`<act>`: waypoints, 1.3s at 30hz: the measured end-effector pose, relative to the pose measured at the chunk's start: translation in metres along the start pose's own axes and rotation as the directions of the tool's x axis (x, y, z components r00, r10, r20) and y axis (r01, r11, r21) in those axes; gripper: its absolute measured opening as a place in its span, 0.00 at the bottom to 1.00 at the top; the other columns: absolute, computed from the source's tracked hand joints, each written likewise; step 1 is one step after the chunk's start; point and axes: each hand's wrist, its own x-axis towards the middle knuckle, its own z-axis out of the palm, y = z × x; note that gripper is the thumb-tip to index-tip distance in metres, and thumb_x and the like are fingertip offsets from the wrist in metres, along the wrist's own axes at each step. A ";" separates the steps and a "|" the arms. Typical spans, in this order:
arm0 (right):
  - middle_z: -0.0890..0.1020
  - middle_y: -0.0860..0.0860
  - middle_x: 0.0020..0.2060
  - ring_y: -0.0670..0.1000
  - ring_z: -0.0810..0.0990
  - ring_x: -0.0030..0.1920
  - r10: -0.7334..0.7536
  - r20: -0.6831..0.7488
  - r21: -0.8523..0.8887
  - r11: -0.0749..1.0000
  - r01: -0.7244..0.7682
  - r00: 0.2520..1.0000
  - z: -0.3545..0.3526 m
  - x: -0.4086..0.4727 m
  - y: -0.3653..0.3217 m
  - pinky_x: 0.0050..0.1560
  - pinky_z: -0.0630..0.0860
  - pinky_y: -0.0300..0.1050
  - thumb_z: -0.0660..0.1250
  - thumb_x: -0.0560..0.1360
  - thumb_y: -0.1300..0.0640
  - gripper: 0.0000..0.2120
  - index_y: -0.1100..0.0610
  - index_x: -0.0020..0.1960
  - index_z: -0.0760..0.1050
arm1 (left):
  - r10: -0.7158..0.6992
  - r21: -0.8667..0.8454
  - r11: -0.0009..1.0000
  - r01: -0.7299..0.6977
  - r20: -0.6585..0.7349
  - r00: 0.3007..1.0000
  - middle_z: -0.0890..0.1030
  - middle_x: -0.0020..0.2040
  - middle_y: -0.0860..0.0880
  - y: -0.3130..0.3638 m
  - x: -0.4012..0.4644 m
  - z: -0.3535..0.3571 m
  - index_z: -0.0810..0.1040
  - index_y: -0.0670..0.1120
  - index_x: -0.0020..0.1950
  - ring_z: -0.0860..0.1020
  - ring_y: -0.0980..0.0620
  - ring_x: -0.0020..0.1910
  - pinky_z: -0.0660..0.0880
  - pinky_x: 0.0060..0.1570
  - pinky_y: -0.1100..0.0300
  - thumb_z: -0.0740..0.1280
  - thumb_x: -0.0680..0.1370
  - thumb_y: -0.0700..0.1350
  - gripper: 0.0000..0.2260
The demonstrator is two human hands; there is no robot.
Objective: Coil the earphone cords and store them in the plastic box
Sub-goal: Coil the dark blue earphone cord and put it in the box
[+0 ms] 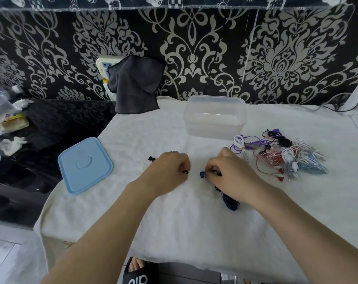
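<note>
Just above the cloth, both hands curled: left hand (pixel 169 168) pinching a black earbud (pixel 185 172), right hand (pixel 230 173) a blue earbud (pixel 202 174).

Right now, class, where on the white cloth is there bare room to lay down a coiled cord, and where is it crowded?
Free: the patch between the blue lid and the plastic box, and the wide near strip in front of both forearms. Crowded: right of the box, where the pile of earphone cords lies, and the middle, where the left hand and right hand work a dark blue cord.
</note>
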 end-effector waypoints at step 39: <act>0.86 0.53 0.38 0.50 0.75 0.27 0.105 -0.100 0.790 0.613 0.015 0.989 -0.013 0.001 -0.021 0.47 0.82 0.58 0.64 0.81 0.61 0.05 0.62 0.51 0.77 | 0.003 -0.538 0.839 -0.076 -0.136 0.991 0.86 0.43 0.53 0.017 -0.008 -0.021 0.85 0.50 0.50 0.70 0.52 0.30 0.71 0.37 0.54 0.70 0.77 0.37 0.09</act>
